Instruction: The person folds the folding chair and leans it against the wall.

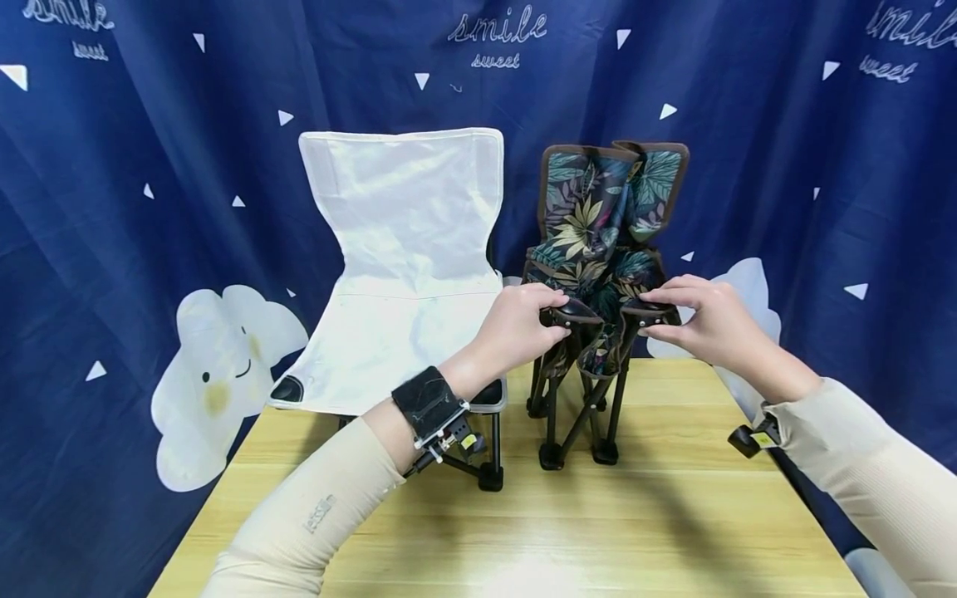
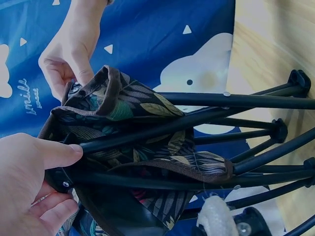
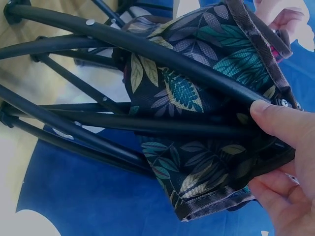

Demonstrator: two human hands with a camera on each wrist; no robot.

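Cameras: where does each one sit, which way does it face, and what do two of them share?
Head: looks forward and down at the table, white chair and leaf chair; both hands and sleeves show.
Left wrist: low beside the left hand, looks across the leaf chair's legs to the right hand.
Right wrist: beside the right hand, looks along the legs.
All share the leaf chair, gripped by both hands.

The leaf-print chair (image 1: 601, 249) has woven cloth on smooth, matt black metal tubes; the white chair (image 1: 404, 249) is plain cloth; the table (image 1: 658, 515) is pale, satin-smooth wood.
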